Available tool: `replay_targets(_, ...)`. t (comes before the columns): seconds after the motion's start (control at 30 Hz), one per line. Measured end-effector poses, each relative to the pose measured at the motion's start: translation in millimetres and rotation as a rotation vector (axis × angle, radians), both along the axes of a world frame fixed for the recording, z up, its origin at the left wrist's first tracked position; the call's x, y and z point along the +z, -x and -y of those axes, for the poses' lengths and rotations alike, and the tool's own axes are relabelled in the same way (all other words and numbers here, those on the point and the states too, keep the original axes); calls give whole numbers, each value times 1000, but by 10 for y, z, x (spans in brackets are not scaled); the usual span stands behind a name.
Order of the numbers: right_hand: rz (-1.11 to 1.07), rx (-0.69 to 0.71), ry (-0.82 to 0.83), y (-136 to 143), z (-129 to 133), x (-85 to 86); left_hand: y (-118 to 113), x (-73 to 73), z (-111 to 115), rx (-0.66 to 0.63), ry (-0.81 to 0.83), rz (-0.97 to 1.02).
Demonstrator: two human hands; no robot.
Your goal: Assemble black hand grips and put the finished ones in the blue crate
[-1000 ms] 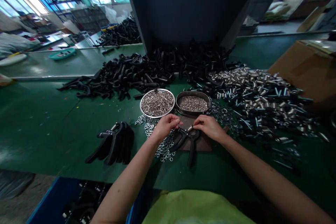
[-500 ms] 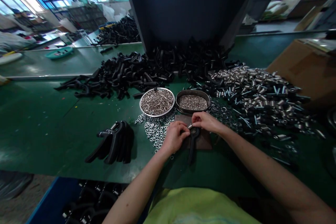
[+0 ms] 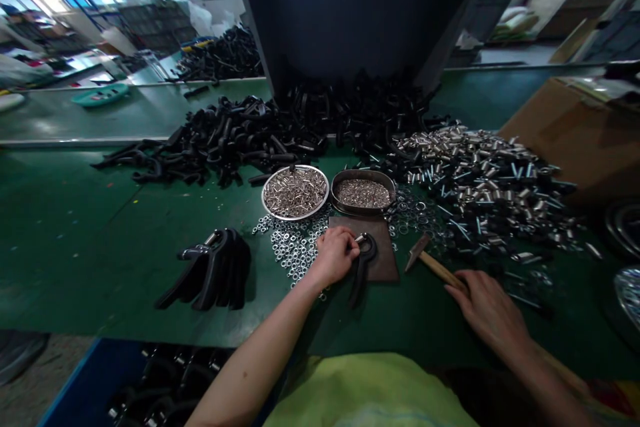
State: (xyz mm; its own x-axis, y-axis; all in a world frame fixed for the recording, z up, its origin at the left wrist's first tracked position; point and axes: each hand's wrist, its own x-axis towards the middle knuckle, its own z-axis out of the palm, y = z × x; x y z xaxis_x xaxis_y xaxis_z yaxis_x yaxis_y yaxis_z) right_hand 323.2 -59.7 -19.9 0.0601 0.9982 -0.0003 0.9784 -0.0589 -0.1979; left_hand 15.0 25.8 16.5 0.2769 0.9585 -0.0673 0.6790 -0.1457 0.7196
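My left hand (image 3: 338, 255) is closed at the head of a black plastic handle (image 3: 359, 283), whose curved end lies on a brown metal plate (image 3: 385, 253). A small silver metal piece (image 3: 361, 237) shows at my fingertips; its exact kind is hard to make out. To the right, my right hand (image 3: 487, 303) has its fingers around the wooden shaft of a hammer (image 3: 443, 271). The hammer's head rests low over the green table, just right of the plate. Loose metal nuts (image 3: 293, 247) lie scattered left of my left hand.
A round dish of metal pins (image 3: 295, 192) and an oval tin of small metal parts (image 3: 363, 193) stand beyond the plate. Black handles (image 3: 215, 267) are bunched at left, with more heaped under a tipped grey bin (image 3: 365, 27). Metal-fitted parts (image 3: 490, 187) and a cardboard box (image 3: 575, 133) occupy the right.
My right hand has left the black handle's head, moved right and taken hold of the hammer. My left hand stays at the handle, which has tilted slightly.
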Motion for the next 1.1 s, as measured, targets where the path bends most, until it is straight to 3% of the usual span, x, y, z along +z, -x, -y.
replay_targets(0.07,-57,-65,1,73,11,28,14,-20,-17,-12,12,22)
replay_targets(0.13,-192,-77,25,215,-39,203,26,-52,-30,-8,27,43)
replay_targets(0.27,-552,79,-35,583,-175,736,31,-123,-50,52,72,53)
replay_targets(0.33,-645,149,-137,748,-239,877,35,-154,-59,69,75,77)
replay_targets(0.43,-596,245,-198,904,-350,820,56,-193,-66,63,51,152)
replay_targets(0.53,-499,290,-49,954,-445,698,76,-222,-65,74,56,208)
replay_targets(0.6,-494,272,-6,958,-458,713,80,-239,-62,86,70,237)
replay_targets(0.7,-532,243,-147,958,-417,784,77,-257,-63,95,73,263)
replay_targets(0.77,-511,259,-209,959,-402,740,73,-258,-66,99,64,261)
replay_targets(0.93,-402,307,-10,950,-490,492,60,-216,-35,94,2,165)
replay_targets(1.0,-436,286,18,952,-480,564,59,-201,19,110,-77,112)
replay_targets(1.1,-542,270,-45,958,-321,822,78,-197,163,169,-234,18)
